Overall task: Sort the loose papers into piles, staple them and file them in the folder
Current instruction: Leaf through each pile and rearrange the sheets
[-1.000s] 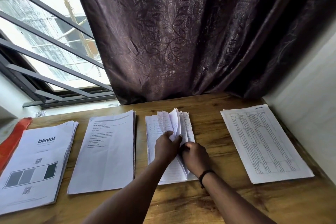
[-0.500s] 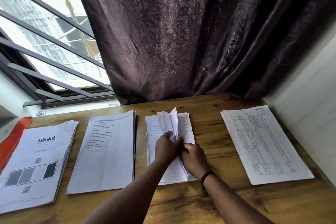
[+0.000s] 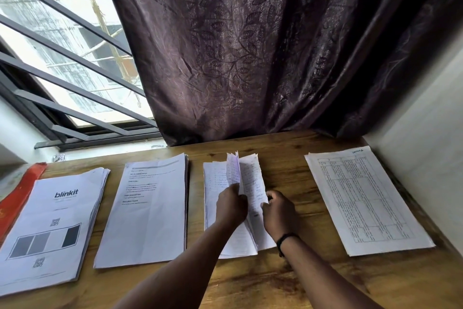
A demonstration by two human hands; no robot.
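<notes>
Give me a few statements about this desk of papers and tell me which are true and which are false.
1. Four piles of paper lie in a row on the wooden table. True.
2. Both hands are on the blinkit pile. False: the left hand and right hand are on the handwritten pile, third from the left.
3. Some sheets of the handwritten pile are lifted up. True.
4. The table-printed pile lies at the far left. False: it lies at the far right, near the wall.
5. A black band sits on the right wrist. True.
6. A red folder lies on top of the typed pile. False: it lies at the left edge, beside the blinkit pile.
</notes>
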